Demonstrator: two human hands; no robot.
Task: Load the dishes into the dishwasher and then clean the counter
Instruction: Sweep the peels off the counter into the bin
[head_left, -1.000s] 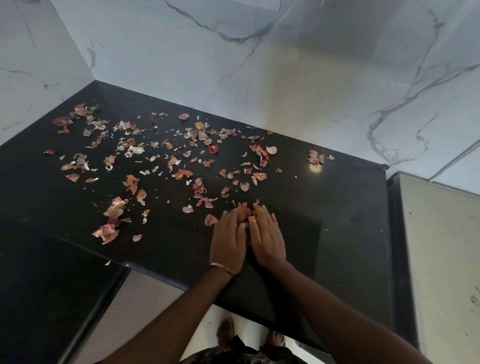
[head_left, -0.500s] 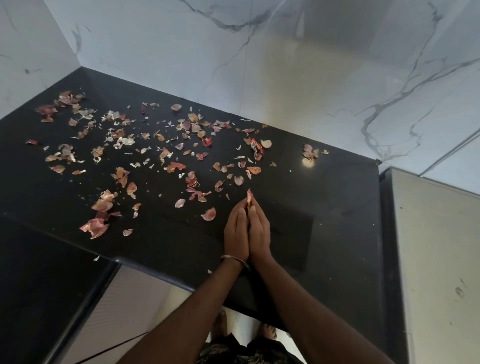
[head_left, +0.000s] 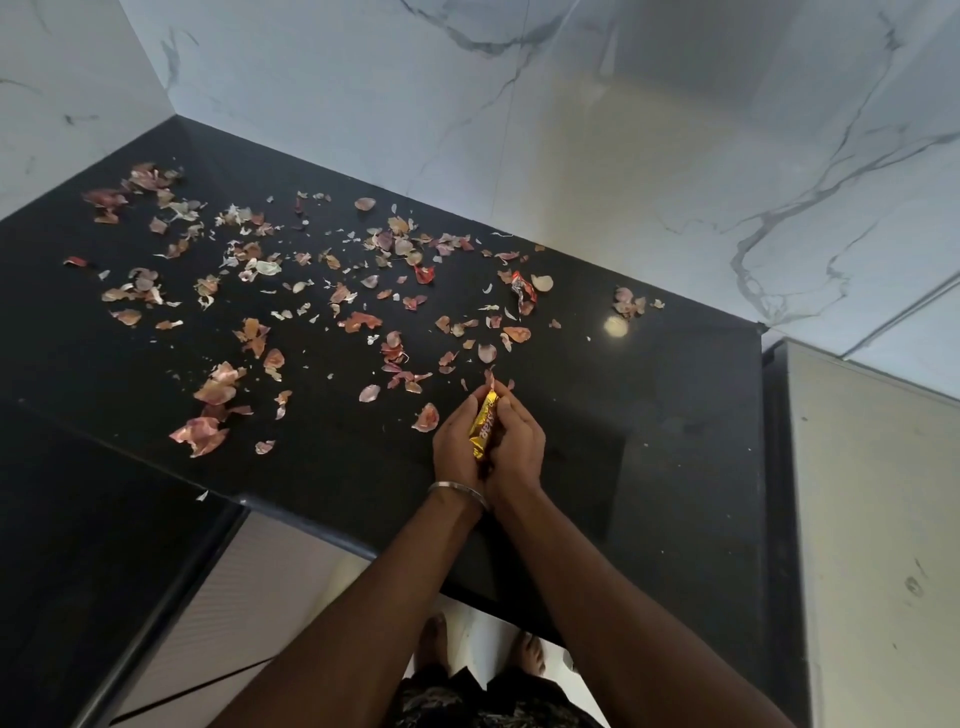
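A black stone counter (head_left: 649, 467) is littered with several dry onion peels (head_left: 358, 322), spread from the back left corner to the middle. My left hand (head_left: 454, 441) and my right hand (head_left: 519, 441) are cupped together just above the counter near its front edge. Between the palms sits a yellow candy wrapper (head_left: 483, 428) with a few peel scraps, one poking out at the fingertips. A metal bangle (head_left: 457, 488) circles my left wrist. A red and silver wrapper (head_left: 521, 288) lies among the peels further back.
White marble walls (head_left: 571, 130) close off the counter at the back and left. A beige cabinet side (head_left: 872, 519) stands to the right of the counter. A small clump of peels (head_left: 628, 304) lies at the back right. My bare feet show on the floor below the counter's front edge.
My hands went from lying flat on the counter to pressing together, then lifted slightly and parted, showing the yellow wrapper and scraps gathered between them.
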